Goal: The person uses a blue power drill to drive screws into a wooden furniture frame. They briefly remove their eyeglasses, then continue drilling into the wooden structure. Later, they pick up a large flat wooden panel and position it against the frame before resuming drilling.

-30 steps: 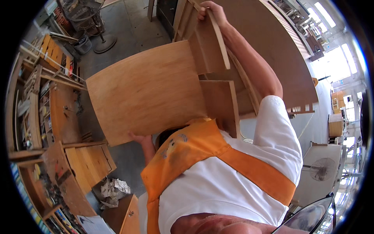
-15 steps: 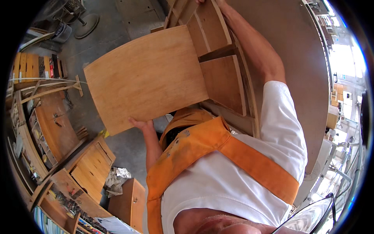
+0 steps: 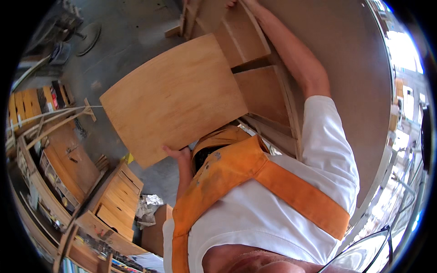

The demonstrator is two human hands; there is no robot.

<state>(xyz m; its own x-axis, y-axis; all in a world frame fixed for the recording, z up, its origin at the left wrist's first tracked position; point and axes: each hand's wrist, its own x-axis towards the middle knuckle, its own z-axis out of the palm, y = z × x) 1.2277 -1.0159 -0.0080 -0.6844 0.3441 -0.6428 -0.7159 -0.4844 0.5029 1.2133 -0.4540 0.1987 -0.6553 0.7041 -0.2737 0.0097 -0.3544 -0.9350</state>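
A broad, light wooden panel [image 3: 177, 98] with a slightly curved far edge lies across the space before me. My left hand [image 3: 177, 154] grips its near edge, thumb on top and the other fingers hidden beneath. At the panel's right end stand an upper brown board [image 3: 239, 38] with a pale strip and a lower brown board [image 3: 266, 93], set against a wooden frame [image 3: 291, 109]. My right arm reaches far along this frame. At the top rim, my right hand [image 3: 243, 2] curls its fingers round the upper board's far end; part of the hand is cut off.
A wide brown tabletop [image 3: 348, 77] extends on my right. Wooden drawer cabinets [image 3: 120, 195] and a long wooden rail [image 3: 75, 223] stand at lower left. Crumpled paper [image 3: 148, 209] lies nearby. A round metal base [image 3: 89, 38] stands on the floor at far left.
The view has turned slightly, shifting the surroundings. The light panel's near left corner sits lower and further right in the picture, and my left hand has moved right with it. Both hands keep their holds.
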